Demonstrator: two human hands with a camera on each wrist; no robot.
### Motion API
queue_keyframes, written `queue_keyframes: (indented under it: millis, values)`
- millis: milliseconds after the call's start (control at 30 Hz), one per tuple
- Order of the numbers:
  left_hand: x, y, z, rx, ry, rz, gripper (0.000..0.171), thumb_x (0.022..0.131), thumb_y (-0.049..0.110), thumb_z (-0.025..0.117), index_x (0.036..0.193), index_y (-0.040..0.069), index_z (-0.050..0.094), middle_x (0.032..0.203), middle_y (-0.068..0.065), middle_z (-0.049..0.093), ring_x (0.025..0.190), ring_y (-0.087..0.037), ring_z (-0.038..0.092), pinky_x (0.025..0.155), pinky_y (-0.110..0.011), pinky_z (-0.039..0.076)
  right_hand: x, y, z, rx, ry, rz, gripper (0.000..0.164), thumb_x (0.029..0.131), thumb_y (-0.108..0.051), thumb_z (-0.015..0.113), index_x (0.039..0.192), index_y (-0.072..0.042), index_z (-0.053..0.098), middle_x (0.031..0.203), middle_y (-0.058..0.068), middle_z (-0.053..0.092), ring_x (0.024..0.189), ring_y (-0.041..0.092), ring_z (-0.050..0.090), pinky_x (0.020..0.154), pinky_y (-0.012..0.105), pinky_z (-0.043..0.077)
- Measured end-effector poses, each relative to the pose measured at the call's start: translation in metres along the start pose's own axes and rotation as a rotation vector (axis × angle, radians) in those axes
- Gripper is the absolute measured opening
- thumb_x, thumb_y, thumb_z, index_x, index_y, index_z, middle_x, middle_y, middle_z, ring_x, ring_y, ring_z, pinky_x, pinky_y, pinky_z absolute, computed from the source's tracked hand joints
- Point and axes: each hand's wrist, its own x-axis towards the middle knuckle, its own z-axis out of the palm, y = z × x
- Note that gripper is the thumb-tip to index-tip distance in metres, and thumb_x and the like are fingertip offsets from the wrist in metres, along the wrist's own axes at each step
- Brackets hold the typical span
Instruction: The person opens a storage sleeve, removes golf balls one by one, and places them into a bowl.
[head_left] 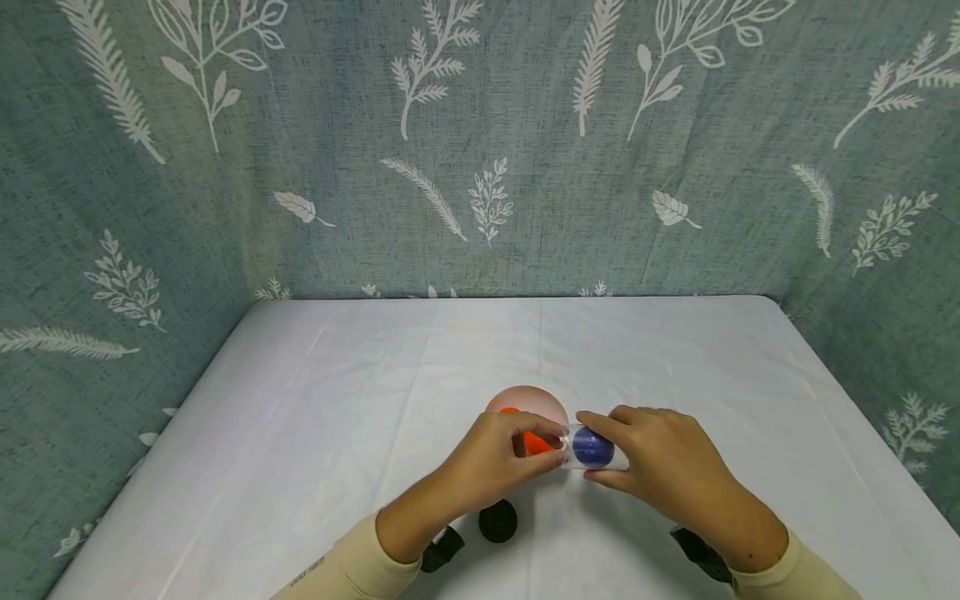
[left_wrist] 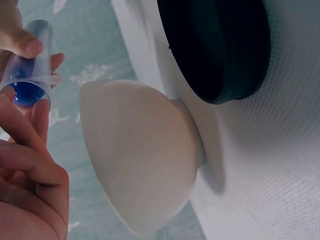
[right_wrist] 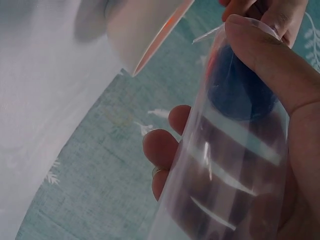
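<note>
A clear plastic tube (right_wrist: pixel 220 175) with a blue ball (head_left: pixel 593 447) inside is held level above the table. My right hand (head_left: pixel 667 458) grips the tube around its side, thumb on one face and fingers on the other. At the tube's left end, my left hand (head_left: pixel 487 458) pinches the rim between thumb and fingers. Inside the tube, the ball sits close to that end. Just behind the left hand stands a pale pink bowl (left_wrist: pixel 140 155) holding something orange (head_left: pixel 536 443), partly hidden by the fingers.
A round black shallow container or lid (head_left: pixel 498 521) lies on the table near the left wrist. White cloth (head_left: pixel 337 417) covers the table. Green leaf-patterned curtains (head_left: pixel 480 208) hang behind and along both sides. Dark wrist-worn devices show beneath both forearms.
</note>
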Motion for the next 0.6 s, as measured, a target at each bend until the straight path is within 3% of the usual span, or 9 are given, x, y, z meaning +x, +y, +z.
queue_keyframes:
  millis: [267,600]
  values:
    - [0.004,-0.005,-0.003,-0.032,-0.018,-0.011,0.023,0.089,0.025,0.077,0.111,0.017,0.076,0.096,0.009,0.071,0.056,-0.004,0.05,0.051,-0.019,0.046,0.008,0.001,-0.002,-0.019,-0.004,-0.039,0.061,0.063,-0.051,0.091,0.115,-0.025,0.073,0.082,-0.006,0.068,0.059,0.005,0.052,0.052,0.021,0.042]
    - [0.008,-0.007,-0.011,-0.082,-0.055,-0.058,0.025,0.09,0.026,0.076,0.113,0.016,0.076,0.088,0.003,0.073,0.052,-0.008,0.058,0.05,-0.024,0.052,0.017,0.002,-0.003,-0.039,-0.021,-0.05,0.061,0.063,-0.051,0.091,0.114,-0.024,0.073,0.081,-0.006,0.067,0.058,0.007,0.054,0.05,0.021,0.042]
